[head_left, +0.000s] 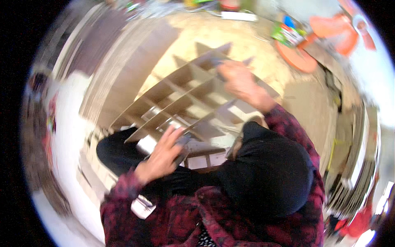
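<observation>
A grid of interlocked brown cardboard dividers (pixel 173 108) stands tilted over my lap, its slotted strips crossing to form several open cells. My right hand (pixel 243 84) is at the far right part of the grid, fingers closed round the top of a strip. At the near left corner, my left hand (pixel 161 158) has its fingers bent over a greyish strip end. Both hands are smeared by motion, and the thumb of the left hand is hard to make out. White patches show between the strips close to my legs.
A pile of flat cardboard strips (pixel 127 61) lies at the far left, with more cardboard sheets (pixel 310 117) on the right. Upright stacked sheets (pixel 357 181) line the right edge. An orange fan (pixel 335 31) with a round base stands at the far right. A white bar (pixel 239 16) lies at the back.
</observation>
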Demonstrator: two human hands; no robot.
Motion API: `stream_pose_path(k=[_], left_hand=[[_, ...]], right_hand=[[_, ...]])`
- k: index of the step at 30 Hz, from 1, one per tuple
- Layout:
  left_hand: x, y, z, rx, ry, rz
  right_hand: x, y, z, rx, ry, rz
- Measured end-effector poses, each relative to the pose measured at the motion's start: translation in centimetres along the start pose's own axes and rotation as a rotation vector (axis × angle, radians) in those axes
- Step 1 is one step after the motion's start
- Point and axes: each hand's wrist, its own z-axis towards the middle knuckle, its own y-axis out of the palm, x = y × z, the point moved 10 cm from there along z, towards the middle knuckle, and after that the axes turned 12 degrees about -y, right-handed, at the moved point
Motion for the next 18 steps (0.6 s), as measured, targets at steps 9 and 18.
stream_pose_path(k=[9, 18], left_hand=[[-5.8, 4.2, 0.9, 0.145, -0.202, 0.604], [-5.7, 3.6, 10.8, 0.109, 0.041, 0.466]], right_hand=[[-3.4, 7.6, -0.2, -0.221, 0.004, 0.018], [-6.9, -0.1, -15.9, 0.048, -0.03, 0.215]])
